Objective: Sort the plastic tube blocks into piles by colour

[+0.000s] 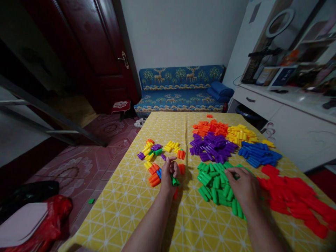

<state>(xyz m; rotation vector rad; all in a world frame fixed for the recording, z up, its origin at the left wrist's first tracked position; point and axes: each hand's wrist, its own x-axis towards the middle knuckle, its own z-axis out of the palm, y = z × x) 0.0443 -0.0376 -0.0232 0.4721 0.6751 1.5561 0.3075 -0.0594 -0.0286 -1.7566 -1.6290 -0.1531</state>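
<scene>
My left hand (169,171) is closed with curled fingers around a green plastic tube-shaped piece (175,181), which sticks out below them. Beside it lies a mixed group of joined pieces: orange (154,180), yellow (147,165) and purple (156,147). Over the right part of a heap of green pieces (216,183) is my right hand (243,183). Its thumb and forefinger are bent together in a pinch; whatever may be between the tips is too small or hidden to make out.
Piles of purple (211,147), orange (210,127), yellow (241,134), blue (259,154) and red pieces (296,196) lie on the yellow patterned tablecloth (126,210). A blue sofa (181,89) stands beyond the table. One green piece (91,201) is on the floor.
</scene>
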